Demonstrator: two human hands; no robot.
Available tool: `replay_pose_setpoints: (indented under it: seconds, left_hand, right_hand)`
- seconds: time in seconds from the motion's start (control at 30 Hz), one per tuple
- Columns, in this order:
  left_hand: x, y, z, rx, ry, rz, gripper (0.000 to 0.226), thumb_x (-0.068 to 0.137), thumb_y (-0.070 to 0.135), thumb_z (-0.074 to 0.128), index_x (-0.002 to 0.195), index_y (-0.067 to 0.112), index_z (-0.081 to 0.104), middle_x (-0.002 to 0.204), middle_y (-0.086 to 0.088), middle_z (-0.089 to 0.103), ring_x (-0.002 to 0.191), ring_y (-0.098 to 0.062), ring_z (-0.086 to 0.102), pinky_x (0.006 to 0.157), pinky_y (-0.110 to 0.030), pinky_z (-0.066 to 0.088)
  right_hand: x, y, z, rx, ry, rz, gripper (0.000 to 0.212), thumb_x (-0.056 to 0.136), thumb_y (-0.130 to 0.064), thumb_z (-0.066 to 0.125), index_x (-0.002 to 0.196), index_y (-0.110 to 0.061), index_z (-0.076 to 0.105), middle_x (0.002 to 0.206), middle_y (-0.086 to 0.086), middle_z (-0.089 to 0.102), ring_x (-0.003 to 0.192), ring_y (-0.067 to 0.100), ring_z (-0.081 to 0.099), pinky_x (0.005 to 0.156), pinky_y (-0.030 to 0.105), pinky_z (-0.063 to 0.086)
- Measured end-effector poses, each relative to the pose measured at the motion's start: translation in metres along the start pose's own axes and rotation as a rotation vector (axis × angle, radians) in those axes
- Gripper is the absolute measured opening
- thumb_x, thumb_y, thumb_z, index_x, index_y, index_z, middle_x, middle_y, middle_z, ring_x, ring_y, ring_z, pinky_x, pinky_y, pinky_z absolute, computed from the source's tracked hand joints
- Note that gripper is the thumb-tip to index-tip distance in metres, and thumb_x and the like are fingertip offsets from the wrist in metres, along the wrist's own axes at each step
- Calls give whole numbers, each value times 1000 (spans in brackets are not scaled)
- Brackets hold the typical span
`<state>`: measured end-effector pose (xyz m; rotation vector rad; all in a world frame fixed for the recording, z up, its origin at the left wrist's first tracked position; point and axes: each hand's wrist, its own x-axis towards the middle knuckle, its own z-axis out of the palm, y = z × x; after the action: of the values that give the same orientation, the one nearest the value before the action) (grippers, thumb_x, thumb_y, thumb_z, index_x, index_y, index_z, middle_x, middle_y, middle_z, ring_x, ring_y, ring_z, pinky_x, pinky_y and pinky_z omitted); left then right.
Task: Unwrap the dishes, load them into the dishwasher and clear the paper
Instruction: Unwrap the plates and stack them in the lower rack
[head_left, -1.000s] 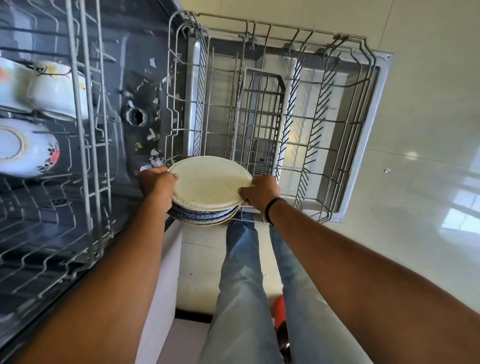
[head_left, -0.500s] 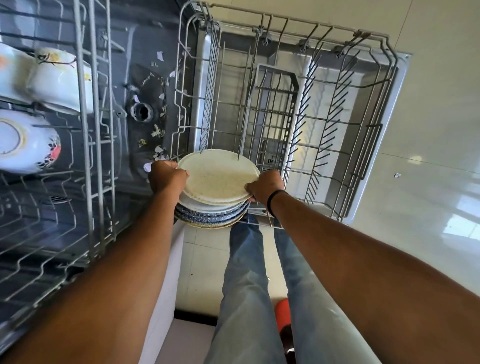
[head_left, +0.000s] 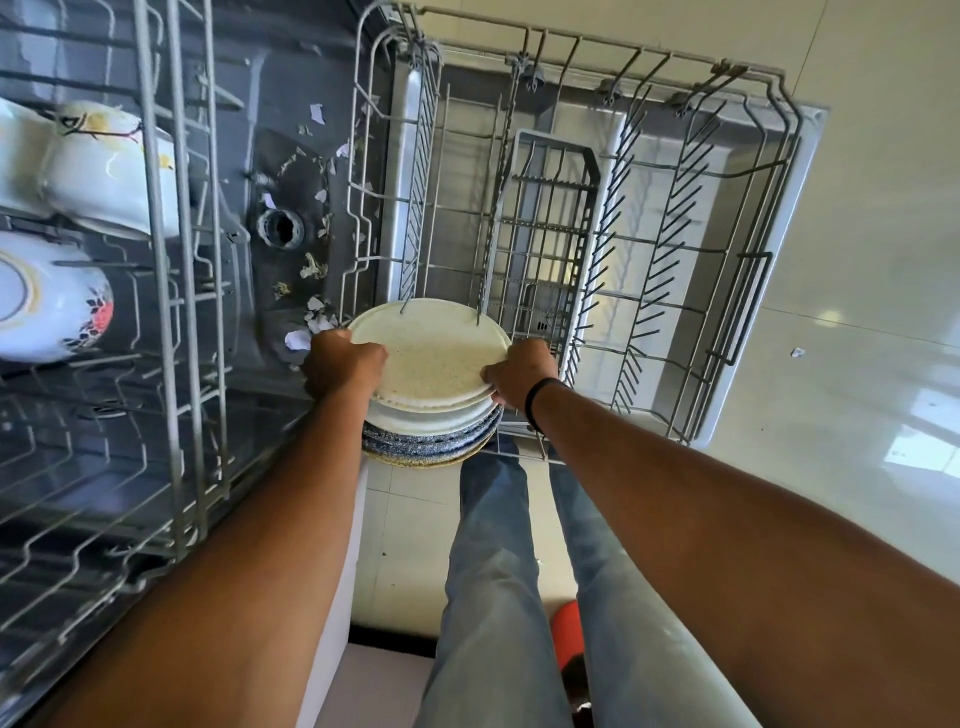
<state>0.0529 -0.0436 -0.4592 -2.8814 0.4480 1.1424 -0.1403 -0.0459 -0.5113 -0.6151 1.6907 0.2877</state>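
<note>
Two hands on one stack of plates: left hand grasps the stack's left rim, fingers curled round the edge; right hand grasps the right rim, black band on that wrist. Stack sits at near edge of pulled-out lower rack, cream speckled plate on top, white then blue-patterned plates under it; two rack tines cross the top plate's far edge. Paper scraps litter the dishwasher floor left of the rack. Upper rack at left holds white floral bowls
</note>
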Motion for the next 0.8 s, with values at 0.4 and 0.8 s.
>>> replay_pose_setpoints:
  seconds: [0.4,0.8]
  left_hand:
    - [11,-4,0,32,101,-78,23,69,24,73,91,30,73,118,-2,70,100,-32,66,90,-48,56]
    - [-15,3,-21,-24,179,-151,30,94,29,49,104,6,66,115,-21,69,106,-40,66,87,-41,56]
  right_hand:
    - [-7,-1,-1,35,-13,2,31,87,-2,67,117,-2,60,102,13,68,90,30,71,74,39,64]
    - [-51,14,-22,110,101,-50,5,74,-16,63,70,-14,60,80,10,70,81,35,72,72,50,63]
